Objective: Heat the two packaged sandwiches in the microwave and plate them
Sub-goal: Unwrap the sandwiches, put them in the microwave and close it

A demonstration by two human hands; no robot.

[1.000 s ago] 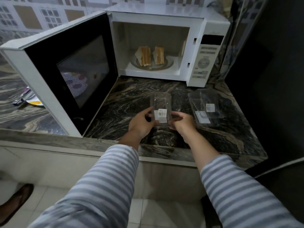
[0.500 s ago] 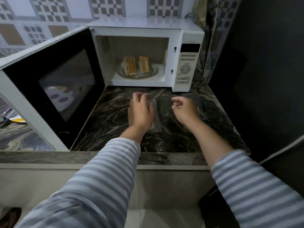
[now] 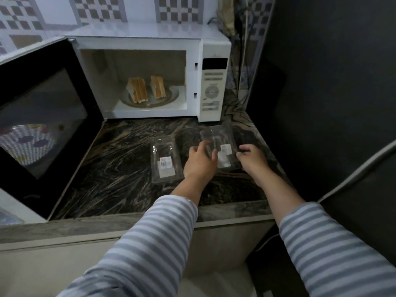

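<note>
Head view is showing a dark marbled bench [image 3: 120, 168] with a white microwave [image 3: 216, 61] standing at its back. At far left the microwave door [image 3: 42, 125] is hanging wide open, its dark glass reflecting a pale patterned plate. Inside the cavity, two sandwiches [image 3: 145, 88] are standing on edge on the round turntable plate [image 3: 171, 97], side by side and slightly apart, both out of their wrapping. The control panel [image 3: 212, 93] is sitting on the right of the cavity.

On the bench in front of the microwave, an empty clear package [image 3: 164, 161] with a barcode label is lying flat, untouched, just left of the left hand [image 3: 200, 161]. The left hand is reaching forward with its fingers curling round the left edge of a second clear package [image 3: 222, 144], which also carries white labels. The right hand [image 3: 252, 159] is gripping the right side of that same package, its fingers bent against the plastic. Whether this package is resting on the bench or lifted slightly cannot be told. Both forearms are showing striped sleeves [image 3: 150, 243] pushed back from the wrists. At far right a dark appliance wall [image 3: 332, 103] is standing beside the bench, with cables [image 3: 242, 50] hanging behind the microwave.
</note>
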